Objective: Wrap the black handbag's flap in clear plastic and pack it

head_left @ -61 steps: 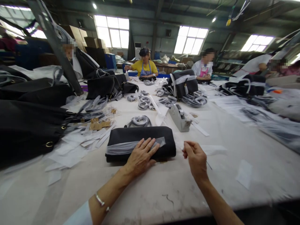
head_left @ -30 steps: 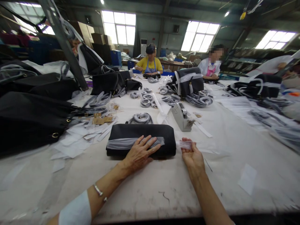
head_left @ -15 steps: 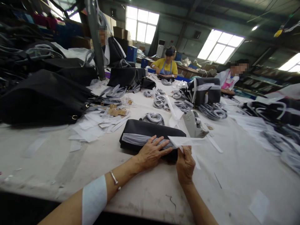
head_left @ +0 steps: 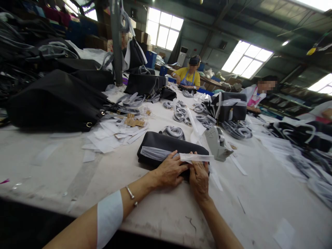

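Observation:
A flat black pouch (head_left: 160, 141) lies on the white table (head_left: 160, 211) in front of me, with a translucent grey wrap (head_left: 153, 153) banded across it. My left hand (head_left: 169, 170) rests on the pouch with fingers spread, pressing the wrap down. My right hand (head_left: 199, 178) sits right beside it at the pouch's right end, fingers pinched on a white paper strip (head_left: 196, 157) that lies along the wrap.
A grey tape dispenser (head_left: 216, 144) stands just right of the pouch. Coiled grey straps (head_left: 174, 131) lie behind it. Loose white paper strips (head_left: 109, 136) and large black bags (head_left: 54, 100) fill the left. Other people work at the far end.
My right hand fetched a white strip from the right and brought it onto the pouch beside my left hand. My head turned, shifting the view left.

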`<state>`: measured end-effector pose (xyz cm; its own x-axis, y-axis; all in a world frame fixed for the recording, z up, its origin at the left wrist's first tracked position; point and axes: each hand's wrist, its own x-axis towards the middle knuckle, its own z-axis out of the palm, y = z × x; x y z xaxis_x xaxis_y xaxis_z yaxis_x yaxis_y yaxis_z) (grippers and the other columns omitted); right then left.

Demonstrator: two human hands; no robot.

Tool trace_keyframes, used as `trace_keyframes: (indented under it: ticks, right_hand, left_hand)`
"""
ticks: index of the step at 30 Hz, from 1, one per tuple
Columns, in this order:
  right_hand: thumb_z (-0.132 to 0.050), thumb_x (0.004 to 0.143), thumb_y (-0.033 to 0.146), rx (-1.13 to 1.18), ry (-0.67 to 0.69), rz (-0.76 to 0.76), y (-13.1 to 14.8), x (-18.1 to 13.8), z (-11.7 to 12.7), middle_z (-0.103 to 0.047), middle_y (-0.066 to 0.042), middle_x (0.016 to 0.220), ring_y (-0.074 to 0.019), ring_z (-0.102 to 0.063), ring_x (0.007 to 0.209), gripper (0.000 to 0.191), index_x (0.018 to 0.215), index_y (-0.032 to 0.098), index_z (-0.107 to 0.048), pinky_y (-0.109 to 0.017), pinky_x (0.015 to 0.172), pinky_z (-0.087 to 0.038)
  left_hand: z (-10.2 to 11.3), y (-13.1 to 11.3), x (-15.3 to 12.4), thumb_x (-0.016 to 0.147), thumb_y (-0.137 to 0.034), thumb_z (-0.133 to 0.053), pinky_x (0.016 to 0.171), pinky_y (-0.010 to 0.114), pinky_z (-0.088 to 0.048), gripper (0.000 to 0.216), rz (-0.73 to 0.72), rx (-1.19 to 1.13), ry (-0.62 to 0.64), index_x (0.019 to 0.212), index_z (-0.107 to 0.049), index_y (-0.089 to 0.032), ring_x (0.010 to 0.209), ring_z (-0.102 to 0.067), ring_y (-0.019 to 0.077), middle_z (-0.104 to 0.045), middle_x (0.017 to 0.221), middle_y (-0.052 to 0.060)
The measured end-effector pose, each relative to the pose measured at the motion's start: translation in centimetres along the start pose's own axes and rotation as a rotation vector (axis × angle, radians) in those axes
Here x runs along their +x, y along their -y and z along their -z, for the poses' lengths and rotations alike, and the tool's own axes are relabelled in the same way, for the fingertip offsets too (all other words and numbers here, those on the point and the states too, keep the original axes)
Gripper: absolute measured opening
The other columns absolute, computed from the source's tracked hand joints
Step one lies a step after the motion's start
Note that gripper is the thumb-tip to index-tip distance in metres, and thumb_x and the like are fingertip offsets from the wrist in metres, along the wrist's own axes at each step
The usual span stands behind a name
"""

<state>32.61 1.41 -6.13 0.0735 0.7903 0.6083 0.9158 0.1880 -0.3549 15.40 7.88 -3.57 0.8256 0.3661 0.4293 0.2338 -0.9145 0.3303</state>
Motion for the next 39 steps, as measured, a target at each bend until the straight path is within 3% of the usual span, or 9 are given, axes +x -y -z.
trace_keyframes:
  ticks: [5,9,14,17,23,29,33,36,39]
  right_hand:
    - [-0.039,0.098,0.027,-0.025,0.017,0.061,0.3,-0.1,-0.5,-0.062,-0.009,0.131,-0.0270,-0.051,0.128,0.038,0.130,0.023,-0.058,-0.053,0.114,-0.022]
    - [-0.040,0.096,0.023,-0.089,0.120,0.128,0.7,0.0,-0.5,-0.060,-0.008,0.133,-0.0291,-0.047,0.132,0.041,0.134,0.024,-0.054,-0.055,0.114,-0.021]
    - [-0.046,0.096,0.031,-0.149,0.178,0.243,1.6,0.2,-0.9,-0.051,-0.005,0.143,-0.0307,-0.035,0.140,0.044,0.140,0.028,-0.046,-0.059,0.117,-0.011]
    - [-0.046,0.096,0.034,-0.181,0.203,0.248,2.0,0.3,-0.9,-0.053,-0.004,0.142,-0.0315,-0.035,0.139,0.044,0.140,0.029,-0.046,-0.059,0.116,-0.011]
    - [-0.051,0.093,0.036,-0.144,0.247,0.255,2.2,0.6,-0.5,-0.054,-0.002,0.140,-0.0333,-0.032,0.141,0.046,0.138,0.032,-0.048,-0.058,0.117,-0.009]
    - [-0.051,0.093,0.043,-0.128,0.258,0.269,2.0,0.5,-0.6,-0.049,-0.005,0.145,-0.0318,-0.029,0.142,0.052,0.142,0.028,-0.043,-0.058,0.117,-0.012]
    - [-0.050,0.093,0.050,-0.129,0.276,0.287,1.8,0.5,-0.3,-0.038,-0.004,0.152,-0.0315,-0.025,0.144,0.066,0.151,0.029,-0.026,-0.057,0.117,-0.013]
    - [-0.048,0.093,0.052,-0.137,0.290,0.293,1.9,0.5,-0.1,-0.035,-0.004,0.154,-0.0309,-0.025,0.144,0.067,0.151,0.028,-0.024,-0.057,0.117,-0.014]
    - [-0.047,0.094,0.051,-0.142,0.299,0.290,1.9,0.6,0.0,-0.034,-0.003,0.154,-0.0306,-0.024,0.144,0.066,0.151,0.028,-0.025,-0.057,0.117,-0.014]
  left_hand:
    - [0.0,0.4,0.1,0.076,-0.018,-0.059,0.118,0.046,-0.019,0.041,0.063,-0.148,-0.051,0.116,-0.054,-0.016,0.119,-0.052,0.0249,-0.060,0.120,0.011]
    - [-0.2,0.9,0.2,0.073,-0.013,-0.059,0.107,0.039,-0.039,0.030,0.136,-0.354,-0.234,0.101,-0.052,-0.015,0.110,-0.055,0.0229,-0.059,0.106,0.010]
    - [-0.2,1.3,0.4,0.070,-0.012,-0.066,0.108,0.043,-0.040,0.054,0.272,-0.525,-0.418,0.120,-0.044,-0.017,0.132,-0.042,0.0264,-0.044,0.137,0.016]
    - [-0.1,1.4,0.5,0.070,-0.012,-0.070,0.113,0.048,-0.033,0.070,0.251,-0.487,-0.381,0.132,-0.039,-0.017,0.139,-0.033,0.0293,-0.032,0.149,0.018]
    - [-0.4,1.3,0.6,0.064,-0.024,-0.081,0.113,0.050,-0.033,0.076,0.231,-0.416,-0.340,0.130,-0.044,-0.016,0.136,-0.037,0.0321,-0.040,0.144,0.019]
    - [-1.2,0.5,0.9,0.088,-0.016,-0.047,0.105,0.044,-0.043,0.023,0.416,-0.394,-0.551,0.108,-0.059,-0.018,0.118,-0.056,0.0219,-0.061,0.122,0.010]
    - [-0.5,0.2,0.8,0.097,-0.026,-0.037,0.100,0.041,-0.048,0.028,0.601,-0.520,-0.629,0.107,-0.062,-0.019,0.105,-0.063,0.0199,-0.068,0.113,0.008]
    - [0.3,0.2,0.5,0.100,-0.034,-0.032,0.099,0.040,-0.048,0.036,0.730,-0.565,-0.631,0.102,-0.064,-0.018,0.105,-0.064,0.0201,-0.071,0.111,0.008]
    - [1.1,0.7,-0.3,0.098,-0.028,-0.032,0.100,0.040,-0.048,0.035,0.680,-0.431,-0.552,0.103,-0.065,-0.017,0.110,-0.063,0.0213,-0.071,0.111,0.008]
